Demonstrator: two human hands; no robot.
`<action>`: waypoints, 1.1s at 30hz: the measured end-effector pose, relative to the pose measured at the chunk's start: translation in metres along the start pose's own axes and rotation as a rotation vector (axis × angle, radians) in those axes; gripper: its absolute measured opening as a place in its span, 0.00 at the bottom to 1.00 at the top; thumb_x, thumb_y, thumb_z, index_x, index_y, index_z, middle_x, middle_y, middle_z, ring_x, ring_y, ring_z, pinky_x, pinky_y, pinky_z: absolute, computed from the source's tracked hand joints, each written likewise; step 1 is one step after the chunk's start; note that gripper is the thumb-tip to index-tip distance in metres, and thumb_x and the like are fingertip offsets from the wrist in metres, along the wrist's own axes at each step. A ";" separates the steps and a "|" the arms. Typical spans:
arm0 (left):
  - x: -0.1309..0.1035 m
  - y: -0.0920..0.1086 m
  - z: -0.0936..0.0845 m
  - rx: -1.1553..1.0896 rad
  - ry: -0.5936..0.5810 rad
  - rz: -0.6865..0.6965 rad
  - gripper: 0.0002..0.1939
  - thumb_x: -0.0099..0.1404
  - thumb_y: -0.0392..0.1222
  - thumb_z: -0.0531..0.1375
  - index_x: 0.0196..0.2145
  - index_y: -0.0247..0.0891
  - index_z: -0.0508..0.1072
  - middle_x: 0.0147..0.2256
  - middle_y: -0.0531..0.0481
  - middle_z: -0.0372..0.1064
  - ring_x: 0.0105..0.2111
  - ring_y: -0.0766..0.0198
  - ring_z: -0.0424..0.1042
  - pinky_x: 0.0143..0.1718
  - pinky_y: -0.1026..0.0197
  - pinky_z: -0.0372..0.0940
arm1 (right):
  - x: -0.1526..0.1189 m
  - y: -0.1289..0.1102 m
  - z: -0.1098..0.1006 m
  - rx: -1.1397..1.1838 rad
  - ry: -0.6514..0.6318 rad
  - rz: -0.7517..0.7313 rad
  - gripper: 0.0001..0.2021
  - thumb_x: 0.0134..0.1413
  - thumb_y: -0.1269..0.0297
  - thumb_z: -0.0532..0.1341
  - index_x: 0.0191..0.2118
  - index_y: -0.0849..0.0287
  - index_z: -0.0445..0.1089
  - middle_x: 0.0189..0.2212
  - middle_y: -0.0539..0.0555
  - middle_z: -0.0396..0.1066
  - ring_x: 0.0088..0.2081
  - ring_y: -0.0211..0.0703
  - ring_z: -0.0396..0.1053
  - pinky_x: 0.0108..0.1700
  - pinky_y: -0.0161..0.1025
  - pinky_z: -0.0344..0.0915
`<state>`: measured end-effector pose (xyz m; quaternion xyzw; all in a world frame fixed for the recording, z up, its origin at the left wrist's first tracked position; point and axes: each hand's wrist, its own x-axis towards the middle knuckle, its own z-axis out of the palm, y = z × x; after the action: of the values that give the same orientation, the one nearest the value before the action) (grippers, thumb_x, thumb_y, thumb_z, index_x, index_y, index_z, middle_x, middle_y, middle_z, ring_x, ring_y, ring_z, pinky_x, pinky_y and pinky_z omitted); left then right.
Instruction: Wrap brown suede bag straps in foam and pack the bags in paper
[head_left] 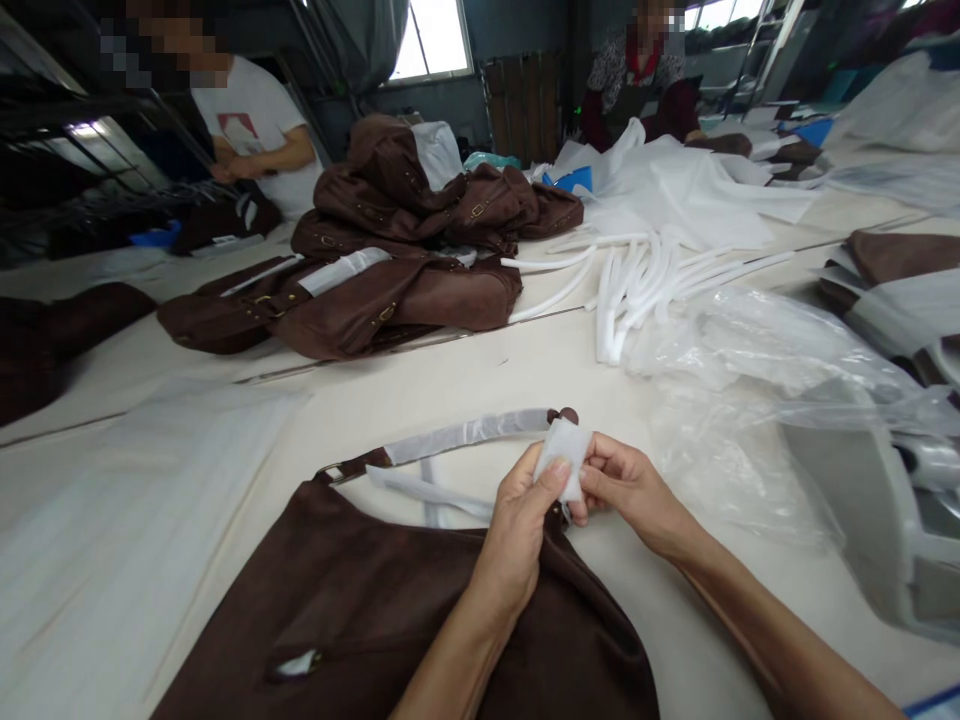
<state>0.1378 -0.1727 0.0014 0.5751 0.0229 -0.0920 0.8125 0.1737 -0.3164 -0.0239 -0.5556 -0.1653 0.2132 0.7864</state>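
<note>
A dark brown leather handbag [360, 600] lies on the table in front of me. Its shoulder strap [472, 432] arches behind it, wrapped in pale translucent film. At the strap's right end, my left hand [525, 510] pinches a small piece of white foam sheet [564, 450], thumb on top. The fingers of my right hand [622, 485] are closed on the right edge of that same sheet. Whatever part of the strap lies under the sheet is hidden. A loose pale strip [427, 490] lies between the strap and the bag's top edge.
Several brown bags [405, 240] are piled at the back. White foam tubes [637, 290], clear plastic bags [765, 400] and a grey tape dispenser [862, 500] lie to the right. White sheets [97, 530] cover the left side. Two people stand across the table.
</note>
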 end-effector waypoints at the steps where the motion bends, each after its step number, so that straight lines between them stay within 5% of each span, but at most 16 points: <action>1: 0.000 0.000 0.000 0.005 -0.012 0.001 0.20 0.70 0.49 0.56 0.54 0.36 0.70 0.22 0.53 0.64 0.27 0.64 0.63 0.35 0.62 0.60 | 0.001 0.001 0.001 0.007 0.011 0.001 0.14 0.60 0.52 0.63 0.37 0.58 0.65 0.21 0.47 0.71 0.21 0.35 0.67 0.26 0.32 0.58; 9: 0.001 0.003 0.004 0.023 -0.054 0.042 0.20 0.70 0.49 0.56 0.54 0.36 0.69 0.23 0.55 0.61 0.26 0.65 0.61 0.34 0.63 0.59 | 0.009 0.005 0.012 0.019 0.212 0.128 0.12 0.52 0.58 0.66 0.27 0.58 0.66 0.11 0.43 0.61 0.14 0.33 0.56 0.20 0.32 0.54; 15: 0.002 0.001 0.005 0.007 -0.044 0.081 0.20 0.68 0.51 0.56 0.50 0.34 0.71 0.25 0.53 0.63 0.26 0.64 0.64 0.32 0.63 0.62 | -0.004 -0.003 0.006 0.248 0.094 0.138 0.10 0.56 0.57 0.59 0.36 0.58 0.72 0.29 0.52 0.68 0.29 0.40 0.63 0.32 0.37 0.63; 20: 0.005 -0.005 0.004 0.011 0.042 0.138 0.17 0.67 0.52 0.55 0.43 0.37 0.75 0.33 0.49 0.69 0.30 0.62 0.67 0.35 0.62 0.65 | -0.004 0.001 0.015 0.078 0.227 0.101 0.12 0.51 0.55 0.68 0.33 0.60 0.72 0.21 0.46 0.60 0.22 0.33 0.52 0.26 0.33 0.53; 27: 0.014 -0.018 0.005 0.116 0.194 0.081 0.30 0.68 0.63 0.48 0.43 0.35 0.77 0.33 0.46 0.75 0.33 0.57 0.72 0.37 0.59 0.68 | 0.007 0.012 0.021 0.067 0.411 0.100 0.16 0.45 0.54 0.70 0.33 0.61 0.72 0.17 0.43 0.56 0.18 0.29 0.44 0.20 0.31 0.42; 33: 0.018 -0.015 0.007 0.019 0.249 0.022 0.34 0.65 0.68 0.49 0.44 0.35 0.76 0.30 0.47 0.74 0.27 0.60 0.72 0.32 0.59 0.68 | 0.009 0.011 0.016 0.216 0.303 0.099 0.18 0.44 0.52 0.72 0.30 0.62 0.72 0.19 0.45 0.58 0.21 0.31 0.50 0.24 0.31 0.52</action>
<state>0.1521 -0.1863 -0.0132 0.5899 0.1163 -0.0114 0.7990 0.1719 -0.2960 -0.0289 -0.5014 0.0064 0.1818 0.8459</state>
